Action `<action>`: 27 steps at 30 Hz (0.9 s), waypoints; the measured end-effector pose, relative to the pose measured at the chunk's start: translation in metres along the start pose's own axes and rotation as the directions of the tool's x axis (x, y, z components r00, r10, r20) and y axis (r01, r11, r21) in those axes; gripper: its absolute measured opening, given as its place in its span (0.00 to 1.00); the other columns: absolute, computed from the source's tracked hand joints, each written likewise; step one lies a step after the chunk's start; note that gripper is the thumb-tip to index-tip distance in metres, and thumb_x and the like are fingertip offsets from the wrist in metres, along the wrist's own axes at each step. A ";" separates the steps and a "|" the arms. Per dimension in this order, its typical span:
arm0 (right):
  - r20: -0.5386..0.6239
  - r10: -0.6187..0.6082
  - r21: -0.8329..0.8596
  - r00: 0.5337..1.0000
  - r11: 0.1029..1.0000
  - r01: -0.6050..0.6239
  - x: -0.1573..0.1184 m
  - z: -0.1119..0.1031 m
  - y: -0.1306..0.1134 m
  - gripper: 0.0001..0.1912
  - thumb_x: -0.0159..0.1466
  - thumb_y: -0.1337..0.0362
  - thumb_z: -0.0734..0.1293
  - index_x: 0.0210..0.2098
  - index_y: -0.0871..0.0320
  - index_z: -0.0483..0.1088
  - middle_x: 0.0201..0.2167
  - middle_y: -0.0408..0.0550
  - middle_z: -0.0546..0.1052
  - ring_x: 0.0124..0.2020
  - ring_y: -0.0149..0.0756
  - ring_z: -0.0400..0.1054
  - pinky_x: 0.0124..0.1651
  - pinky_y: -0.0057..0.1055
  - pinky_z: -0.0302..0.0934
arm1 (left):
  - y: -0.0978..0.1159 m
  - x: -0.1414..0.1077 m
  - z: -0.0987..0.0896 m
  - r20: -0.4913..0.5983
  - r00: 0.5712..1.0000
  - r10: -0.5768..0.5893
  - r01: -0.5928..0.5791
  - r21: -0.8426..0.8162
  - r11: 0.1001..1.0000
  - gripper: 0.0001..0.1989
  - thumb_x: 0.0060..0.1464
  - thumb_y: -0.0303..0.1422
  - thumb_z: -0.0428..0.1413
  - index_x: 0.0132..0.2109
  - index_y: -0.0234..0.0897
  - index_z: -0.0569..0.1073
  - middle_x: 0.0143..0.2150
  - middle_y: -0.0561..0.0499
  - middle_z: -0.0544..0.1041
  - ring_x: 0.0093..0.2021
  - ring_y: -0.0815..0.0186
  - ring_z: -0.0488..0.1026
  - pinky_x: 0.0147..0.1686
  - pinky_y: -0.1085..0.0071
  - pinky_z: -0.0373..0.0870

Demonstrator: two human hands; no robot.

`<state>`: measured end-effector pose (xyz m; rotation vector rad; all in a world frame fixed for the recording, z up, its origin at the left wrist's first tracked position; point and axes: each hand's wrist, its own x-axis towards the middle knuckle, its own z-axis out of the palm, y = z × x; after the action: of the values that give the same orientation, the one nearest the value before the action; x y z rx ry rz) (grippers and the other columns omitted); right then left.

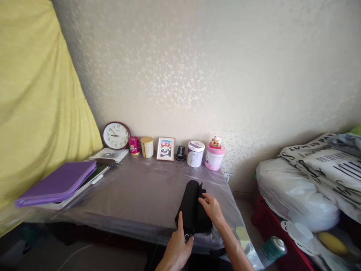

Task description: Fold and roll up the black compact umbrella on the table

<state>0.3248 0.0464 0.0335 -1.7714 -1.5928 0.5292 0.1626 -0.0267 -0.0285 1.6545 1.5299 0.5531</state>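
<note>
A black pouch-like bag [188,203] lies at the right front of the table, with a raised flap or seam along its top. My left hand [179,242] grips its near end, the index finger stretched along the side and the thumb close to a small metal ring [187,237]. On the bag's right side, my right hand [212,208] pinches the raised edge between thumb and fingers. Whether the bag is unfastened, and what it contains, I cannot tell.
Along the wall stand a round clock [116,135], a pink can [134,146], a yellow-lidded jar [147,147], a panda picture frame [166,149] and two tubs [195,154]. A purple folder [58,180] lies left. Right of the table are a spray can [273,251] and bagged bedding [296,192].
</note>
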 end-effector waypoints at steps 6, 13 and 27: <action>0.013 -0.008 0.083 1.000 0.997 0.007 0.006 0.030 -0.024 0.18 0.54 0.60 0.60 0.40 0.65 0.69 0.20 0.43 0.72 0.23 0.32 0.65 0.26 0.26 0.55 | 0.004 0.000 -0.005 0.025 0.999 -0.026 0.026 0.022 0.999 0.40 0.51 0.35 0.48 0.63 0.37 0.30 0.42 0.47 0.74 0.41 0.64 0.71 0.36 0.74 0.60; 0.101 0.015 -0.017 0.995 1.000 -0.014 0.007 0.052 -0.039 0.12 0.56 0.64 0.61 0.39 0.61 0.68 0.23 0.44 0.74 0.24 0.30 0.68 0.26 0.23 0.54 | 0.009 -0.001 -0.011 0.052 0.998 -0.042 0.040 0.028 0.999 0.40 0.50 0.33 0.48 0.63 0.34 0.33 0.45 0.44 0.73 0.44 0.63 0.70 0.39 0.74 0.61; 0.244 -0.065 -0.232 0.968 0.965 0.123 -0.002 0.054 -0.055 0.10 0.59 0.66 0.56 0.35 0.57 0.68 0.23 0.43 0.77 0.27 0.28 0.70 0.32 0.22 0.55 | 0.013 -0.008 -0.012 0.013 0.995 -0.098 0.096 0.085 0.992 0.38 0.51 0.37 0.48 0.62 0.24 0.37 0.46 0.38 0.72 0.46 0.60 0.69 0.42 0.72 0.61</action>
<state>0.2484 0.0573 0.0356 -1.8539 -1.9694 0.5302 0.1598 -0.0306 -0.0092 1.6334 1.6316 0.4273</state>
